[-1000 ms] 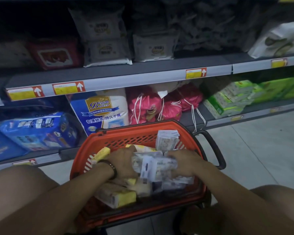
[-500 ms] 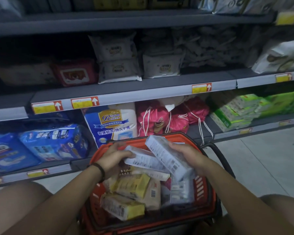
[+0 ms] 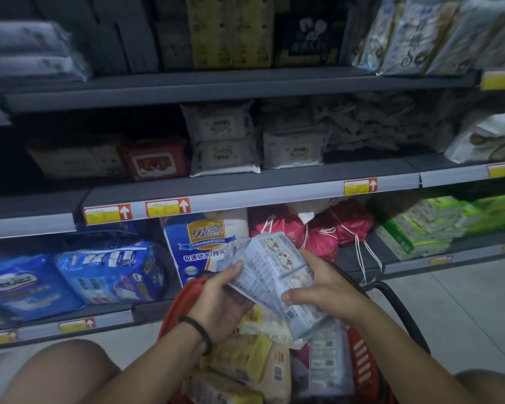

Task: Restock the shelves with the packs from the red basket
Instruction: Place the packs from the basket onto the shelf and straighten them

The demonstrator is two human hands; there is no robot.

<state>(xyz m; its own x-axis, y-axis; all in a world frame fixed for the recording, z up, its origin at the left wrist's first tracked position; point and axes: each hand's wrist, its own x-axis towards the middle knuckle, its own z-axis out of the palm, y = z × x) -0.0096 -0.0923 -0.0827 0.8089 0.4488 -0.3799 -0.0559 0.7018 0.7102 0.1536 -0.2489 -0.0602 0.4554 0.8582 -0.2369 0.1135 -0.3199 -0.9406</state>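
Observation:
Both my hands hold a stack of pale blue-white tissue packs (image 3: pixel 277 272) above the red basket (image 3: pixel 365 365). My left hand (image 3: pixel 222 298) grips the stack's left side, and my right hand (image 3: pixel 321 287) grips its right side and lower end. Inside the basket lie yellow packs (image 3: pixel 242 357) and another pale pack (image 3: pixel 327 363). The grey shelves (image 3: pixel 245 188) stand in front of me, with white wipe packs (image 3: pixel 222 141) stacked on the middle shelf.
The bottom shelf holds blue packs (image 3: pixel 105 269), a tall blue-white pack (image 3: pixel 204 243), pink drawstring bags (image 3: pixel 321 231) and green packs (image 3: pixel 420 225). Yellow and pale packs stand on the upper shelf. The basket's black handle (image 3: pixel 397 301) arcs to the right over tiled floor. My knees flank the basket.
My hands have lifted the pale packs out of the basket and up toward the shelves. The view has tilted upward, showing a higher shelf.

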